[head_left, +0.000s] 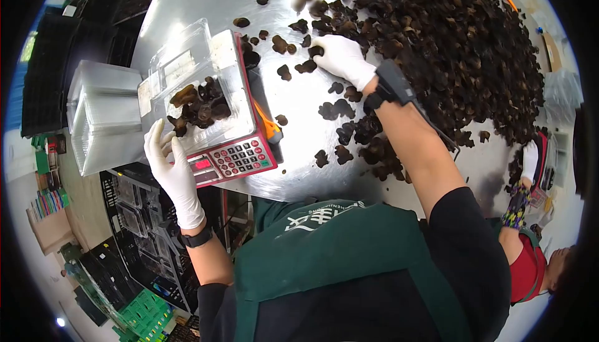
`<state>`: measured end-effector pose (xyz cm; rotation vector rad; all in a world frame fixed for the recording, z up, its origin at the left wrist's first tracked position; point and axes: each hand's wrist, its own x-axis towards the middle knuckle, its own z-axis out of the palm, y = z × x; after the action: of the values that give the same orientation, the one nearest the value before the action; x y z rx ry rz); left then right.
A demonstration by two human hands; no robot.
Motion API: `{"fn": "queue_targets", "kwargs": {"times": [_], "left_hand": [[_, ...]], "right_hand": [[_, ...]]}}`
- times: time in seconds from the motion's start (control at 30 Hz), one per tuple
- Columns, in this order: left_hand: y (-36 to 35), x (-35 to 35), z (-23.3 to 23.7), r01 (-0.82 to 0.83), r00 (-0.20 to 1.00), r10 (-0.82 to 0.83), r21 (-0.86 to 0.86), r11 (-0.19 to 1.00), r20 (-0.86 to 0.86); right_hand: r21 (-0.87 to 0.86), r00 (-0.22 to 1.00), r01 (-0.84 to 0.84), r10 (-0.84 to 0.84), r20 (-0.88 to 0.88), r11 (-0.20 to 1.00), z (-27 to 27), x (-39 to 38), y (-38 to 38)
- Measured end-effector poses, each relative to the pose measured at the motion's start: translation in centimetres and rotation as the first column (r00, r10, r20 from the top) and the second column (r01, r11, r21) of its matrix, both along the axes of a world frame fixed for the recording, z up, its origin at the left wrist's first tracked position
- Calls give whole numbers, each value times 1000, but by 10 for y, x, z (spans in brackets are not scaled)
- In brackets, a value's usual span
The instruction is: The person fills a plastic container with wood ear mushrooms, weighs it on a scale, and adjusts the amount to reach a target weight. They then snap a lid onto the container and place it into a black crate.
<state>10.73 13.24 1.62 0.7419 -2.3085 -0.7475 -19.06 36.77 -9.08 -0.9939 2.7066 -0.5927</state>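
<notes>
My right hand (343, 59), in a white glove, reaches over the metal table with its fingers closed on a dark wood ear mushroom (316, 51). Several loose pieces lie just below and left of those fingertips. My left hand (167, 162), gloved too, is beside the near left corner of a clear plastic box (234, 120), its fingers apart and slightly curled. Inside the box sits a small heap of brown-black wood ear mushrooms (203, 106). The box, its lid raised at the far side, rests on a red-framed weighing scale (263, 160) with a keypad and lit display.
A large pile of wood ear mushrooms (437, 42) covers the table's right side. Stacked clear plastic boxes (103, 114) stand left of the scale. An orange-handled tool (268, 122) lies against the scale's right side. Another person (527, 248) works at the far right, beside a second red scale.
</notes>
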Motion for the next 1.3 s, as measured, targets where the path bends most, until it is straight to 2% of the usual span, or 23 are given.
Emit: {"fn": "queue_targets", "kwargs": {"times": [0.03, 0.1, 0.13, 0.17, 0.23, 0.3, 0.37, 0.47, 0.5, 0.57, 0.6, 0.63, 0.7, 0.73, 0.77, 0.87, 0.97, 1.0, 1.03, 1.1, 1.2, 1.23, 1.3], "left_hand": [[-2, 1, 1, 0, 1000, 0, -32, 1000, -1], [-4, 3, 2, -10, 1000, 9, -90, 996, -3], [-7, 4, 3, -6, 999, 16, -261, 965, 35], [-9, 4, 3, -13, 999, 24, -285, 958, 36], [-12, 1, 3, -22, 999, 36, -337, 941, 34], [-20, -2, -3, 89, 995, -72, -268, 959, 72], [-19, 0, -8, 156, 980, -111, -280, 947, 167], [-7, 0, -15, 135, 987, -107, -271, 953, 118], [-1, 0, -15, 120, 989, -91, -292, 949, 113], [7, -1, -12, 96, 995, -81, -266, 959, 66], [7, -1, -13, 98, 995, -88, -276, 956, 51], [9, -2, -11, 91, 996, -87, -260, 961, 28], [12, -2, -5, 62, 998, -64, -246, 967, 0], [14, -3, -2, 54, 997, -65, -230, 972, -39], [17, -4, 5, 53, 996, -70, -263, 963, -57], [35, -11, 17, 125, 959, -166, -181, 975, -231], [51, -25, 17, 138, 942, -224, -317, 938, -251], [53, -31, 16, 119, 956, -199, -334, 935, -215], [54, -35, 10, 71, 969, -147, -346, 936, -199], [49, -33, 5, 75, 978, -132, -316, 946, -162], [47, -23, 4, 85, 980, -96, -67, 994, -175], [44, -20, 1, 40, 982, -48, -46, 998, -185], [42, -10, 7, 6, 986, 16, 133, 991, -168]], "right_hand": [[-76, 994, 88, -82, 78, 993, 3, -1, 2], [-307, 903, 162, -15, 429, 938, 11, -8, 14], [-431, 779, 268, 69, 623, 862, 19, -7, 18], [-437, 608, 403, 121, 784, 804, 28, -3, 26], [-427, 402, 566, 216, 890, 706, 54, 11, 28], [-467, 316, 619, 345, 884, 631, 59, 15, 26], [-511, 264, 628, 457, 850, 587, 66, 18, 16], [-588, 219, 554, 579, 786, 589, 86, 28, -6], [-628, 246, 531, 605, 757, 569, 93, 34, -20], [-655, 240, 422, 620, 747, 626, 122, 47, -41], [-673, 193, 413, 664, 723, 613, 132, 54, -51], [-716, 207, 409, 707, 676, 565, 137, 64, -65], [-724, 167, 402, 733, 660, 560, 136, 70, -90], [-682, 158, 461, 704, 692, 567, 143, 79, -97], [-690, 127, 452, 725, 677, 565, 143, 80, -103], [-696, 22, 472, 782, 623, 541, 134, 88, -119], [-706, -193, 481, 848, 493, 520, 115, 90, -125], [-586, -96, 541, 736, 670, 604, 128, 104, -123], [-557, -82, 553, 705, 704, 620, 124, 109, -124], [-602, 139, 536, 641, 755, 593, 118, 118, -129], [-682, 310, 413, 611, 728, 603, 122, 115, -128], [-743, 493, 266, 576, 652, 614, 122, 116, -129], [-755, 777, -50, 500, 383, 654, 122, 117, -136]]}}
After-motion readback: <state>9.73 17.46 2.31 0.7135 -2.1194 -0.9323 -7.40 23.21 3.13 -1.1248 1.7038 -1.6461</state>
